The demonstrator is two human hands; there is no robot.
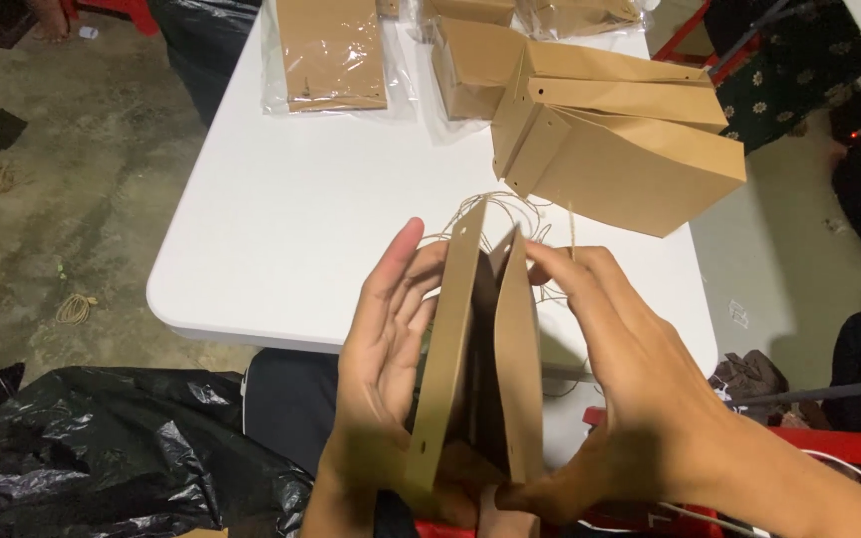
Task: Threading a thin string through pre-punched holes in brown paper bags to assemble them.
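a: brown kraft paper, stiff and matte, nearest of all: a paper bag [480, 369] held upright with its mouth spread open, between both hands over the near edge of the white table [281, 229].

b: how are the hands on it?

a: the left hand [386, 369] lies flat and open against the bag's left panel, fingers stretched up along it, not curled round. the right hand [630, 389] cups the right panel, fingers bent over the top rim; the thumb looks to be pinching low on the bag, though that part is hard to make out.

b: room around it?

a: black plastic sacks [102, 448] crinkle at lower left, a red stool [849, 448] sits at lower right. the table's rounded corner is to the left of the hands, and its middle is bare, smooth and glossy.

b: beyond the bag?

a: thin twine [510, 209] loops loosely on the table just behind the bag's rim. further right, a cluster of finished kraft bags [630, 139] lies tipped on its side, reaching the table's right edge. at the far edge, flat brown bags in clear plastic sleeves [331, 50]. grey concrete floor [62, 199] lies left of the table.
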